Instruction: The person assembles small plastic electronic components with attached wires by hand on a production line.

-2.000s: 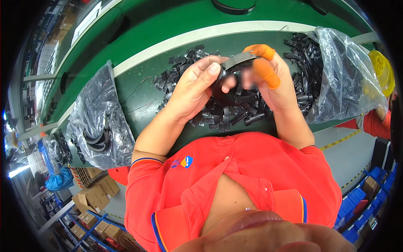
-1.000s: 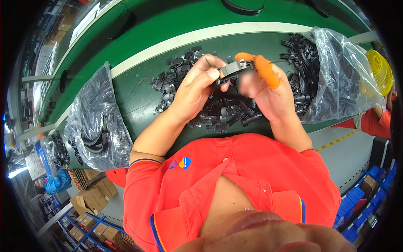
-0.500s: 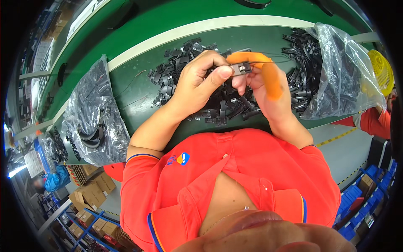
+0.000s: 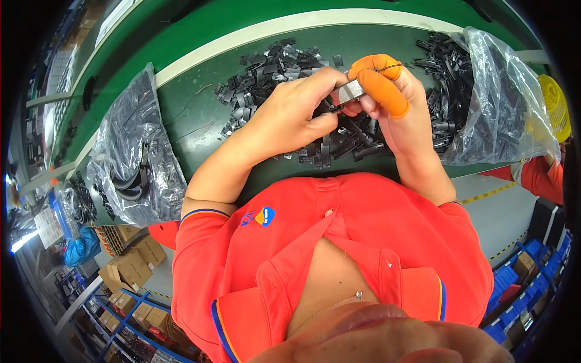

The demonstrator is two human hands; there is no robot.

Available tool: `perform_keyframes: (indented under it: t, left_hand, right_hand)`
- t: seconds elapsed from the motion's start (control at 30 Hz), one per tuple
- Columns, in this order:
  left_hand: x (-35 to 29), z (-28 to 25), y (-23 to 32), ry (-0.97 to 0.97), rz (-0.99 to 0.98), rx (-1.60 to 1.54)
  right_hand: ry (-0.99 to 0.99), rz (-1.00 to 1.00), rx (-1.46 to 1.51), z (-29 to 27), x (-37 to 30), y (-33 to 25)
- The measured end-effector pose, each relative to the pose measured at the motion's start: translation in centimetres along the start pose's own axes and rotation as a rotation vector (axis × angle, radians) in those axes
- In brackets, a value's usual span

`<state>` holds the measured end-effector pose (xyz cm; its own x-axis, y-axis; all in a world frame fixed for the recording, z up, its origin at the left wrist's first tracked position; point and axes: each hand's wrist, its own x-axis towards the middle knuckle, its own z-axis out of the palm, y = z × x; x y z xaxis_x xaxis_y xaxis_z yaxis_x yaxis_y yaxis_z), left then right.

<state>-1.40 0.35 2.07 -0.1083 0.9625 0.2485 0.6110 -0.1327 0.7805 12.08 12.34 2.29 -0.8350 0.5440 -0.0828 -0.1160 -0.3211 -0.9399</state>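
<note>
Turning its smooth grey face upward, the curved grey-and-black piece now sits between the two hands, above the pile of small black plastic parts on the green worktable. Half a second ago its slotted metal end faced up, pinched by the left thumb and forefinger. Now the left hand has its thumb dropped away from the forefinger, leaving a gap about the piece's near end; whether its hidden fingers grip, I cannot tell. The right hand has closed in, pinching the other end between thumb and forefinger, both in orange finger cots. A thin dark wire trails rightward past them, toward the heap of black strips beside a clear plastic bag. In my judgement, the main hold has passed to the right hand, and the piece is being reoriented, not released.
</note>
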Motion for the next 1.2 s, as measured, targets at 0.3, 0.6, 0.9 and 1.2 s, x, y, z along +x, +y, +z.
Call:
perform_keyframes:
  t: [0.3, 0.6, 0.9, 1.2]
  left_hand:
    - [0.0, -1.0, -1.3, -0.325, -0.083, -0.914]
    - [0.8, -4.6, -3.8, 0.183, 0.054, -1.070]
    - [0.9, -3.8, -3.9, 0.495, 0.058, -1.291]
    - [0.9, -2.2, -1.6, 0.453, -0.047, -1.075]
  right_hand:
    - [-0.051, -0.024, -0.021, -0.4, 0.4, -0.7]
    - [-0.024, -0.029, -0.517, -6.5, 3.4, 0.2]
    - [-0.200, -0.143, -1.129, -6.6, 5.1, 4.3]
    - [-0.113, -0.332, -1.370, -8.8, 6.4, 5.0]
